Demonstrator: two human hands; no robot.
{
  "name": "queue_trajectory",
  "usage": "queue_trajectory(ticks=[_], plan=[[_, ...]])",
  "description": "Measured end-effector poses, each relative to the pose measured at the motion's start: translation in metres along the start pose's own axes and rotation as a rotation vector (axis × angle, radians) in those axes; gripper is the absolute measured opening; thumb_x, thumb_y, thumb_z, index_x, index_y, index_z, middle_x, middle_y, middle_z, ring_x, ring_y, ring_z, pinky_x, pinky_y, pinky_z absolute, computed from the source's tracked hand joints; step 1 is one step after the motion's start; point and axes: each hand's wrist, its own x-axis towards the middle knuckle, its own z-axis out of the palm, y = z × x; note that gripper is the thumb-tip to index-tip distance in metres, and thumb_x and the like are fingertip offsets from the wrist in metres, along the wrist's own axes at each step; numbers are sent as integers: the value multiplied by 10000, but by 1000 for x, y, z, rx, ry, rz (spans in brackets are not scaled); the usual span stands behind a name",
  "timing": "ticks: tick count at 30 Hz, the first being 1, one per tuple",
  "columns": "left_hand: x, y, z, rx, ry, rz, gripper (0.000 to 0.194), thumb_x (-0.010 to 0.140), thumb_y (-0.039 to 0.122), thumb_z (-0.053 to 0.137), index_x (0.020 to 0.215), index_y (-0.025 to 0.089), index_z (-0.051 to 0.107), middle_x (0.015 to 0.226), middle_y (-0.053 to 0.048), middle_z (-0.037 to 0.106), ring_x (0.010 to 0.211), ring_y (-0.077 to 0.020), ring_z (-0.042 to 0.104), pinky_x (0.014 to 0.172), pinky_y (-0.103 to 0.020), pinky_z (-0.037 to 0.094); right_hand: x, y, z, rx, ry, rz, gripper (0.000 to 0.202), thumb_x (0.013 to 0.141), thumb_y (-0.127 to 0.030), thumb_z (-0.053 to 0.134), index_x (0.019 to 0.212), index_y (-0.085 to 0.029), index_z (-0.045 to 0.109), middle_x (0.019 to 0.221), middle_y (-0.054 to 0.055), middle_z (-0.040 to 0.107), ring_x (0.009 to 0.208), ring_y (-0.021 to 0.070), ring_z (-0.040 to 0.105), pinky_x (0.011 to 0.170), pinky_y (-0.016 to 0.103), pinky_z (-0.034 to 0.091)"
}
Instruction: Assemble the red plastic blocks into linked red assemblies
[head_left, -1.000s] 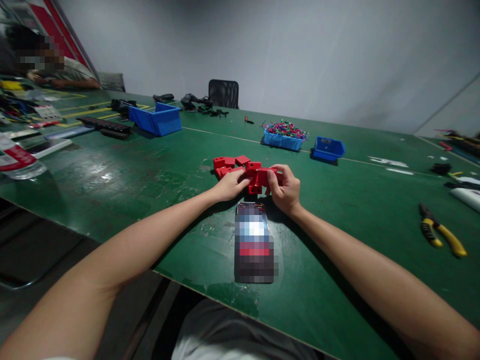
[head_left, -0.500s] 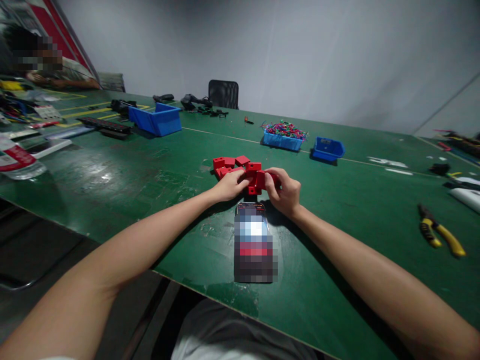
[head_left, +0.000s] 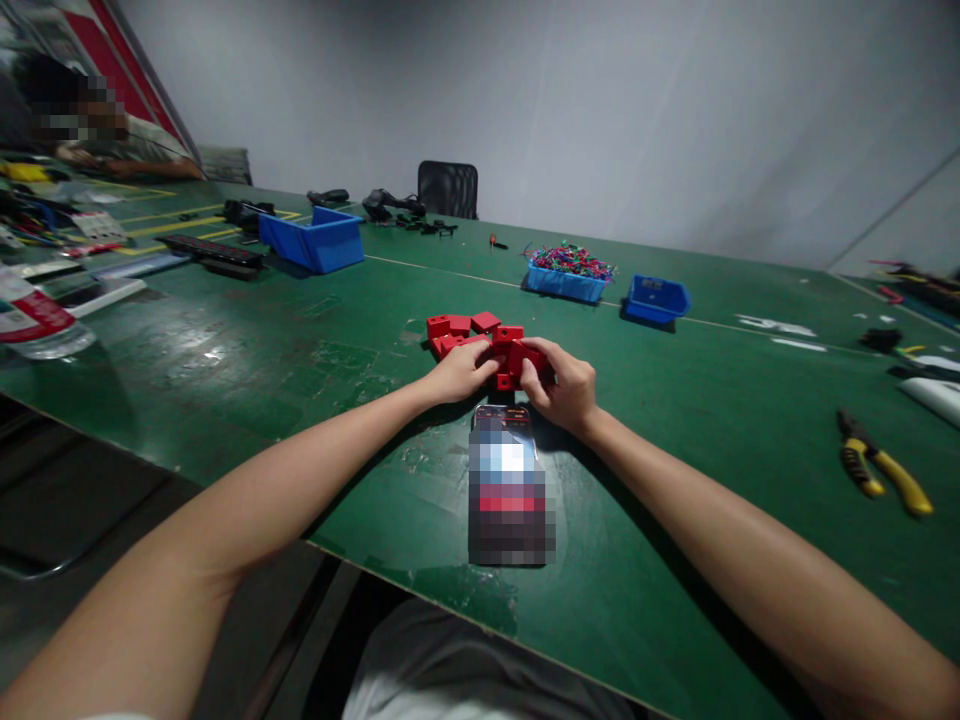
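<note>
Both hands meet over a cluster of red blocks in the middle of the green table (head_left: pixel 360 330). My left hand (head_left: pixel 459 374) is closed on a red block with a hole in its end (head_left: pixel 508 334), its fingertips partly hidden. My right hand (head_left: pixel 564 384) pinches another red block (head_left: pixel 526 357) between thumb and fingers, against the one on the left. More loose red blocks (head_left: pixel 450 325) lie just beyond the left hand. A phone with a lit, blurred screen (head_left: pixel 510 480) lies in front of the hands.
Yellow-handled pliers (head_left: pixel 874 465) lie at the right. Farther back stand a blue bin with colourful small pieces (head_left: pixel 566 284), a smaller blue bin (head_left: pixel 656 300) and a larger one (head_left: pixel 319 242). A plastic bottle (head_left: pixel 37 318) lies at left; another person (head_left: pixel 150 150) sits at far left.
My right hand has shifted slightly left, its thumb lower on the block, which sits closer to the left-hand one. The left hand looks unmoved.
</note>
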Motion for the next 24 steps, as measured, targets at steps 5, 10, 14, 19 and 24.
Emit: queue_trajectory(ticks=[5,10,14,19,24], plan=[[0,-2,1,-4,2,-5,255,865,216,480,1032,73,610,1000,-123,672,899,-220,621,853,-368,484,-2,3,0,35,-72,-23,338,824,-250,548,1149,-159,570,952,90,722,617,136,646,565,245,540],[1,-4,1,-14,-1,12,242,855,199,466,1012,83,609,962,-103,672,878,-205,621,829,-341,489,-3,8,0,66,-174,-58,463,796,-233,547,1249,-166,486,1055,112,697,793,189,685,648,283,571],[1,-5,1,-20,-2,19,232,853,194,462,1004,91,604,954,-96,670,870,-199,617,820,-337,489,-3,11,1,81,-185,-88,507,794,-227,557,1286,-183,442,1118,125,672,830,193,686,666,286,580],[1,-5,1,7,3,14,203,849,182,459,964,104,607,927,-85,666,858,-195,607,813,-336,486,-6,10,5,56,-140,-114,510,812,-265,590,1295,-195,440,1123,122,664,762,173,673,646,283,584],[1,-3,0,14,-6,-3,217,865,221,471,975,92,605,940,-102,668,856,-204,608,820,-352,482,-3,8,5,-7,-28,-72,488,852,-335,612,1292,-202,449,986,84,656,633,136,602,594,281,574]])
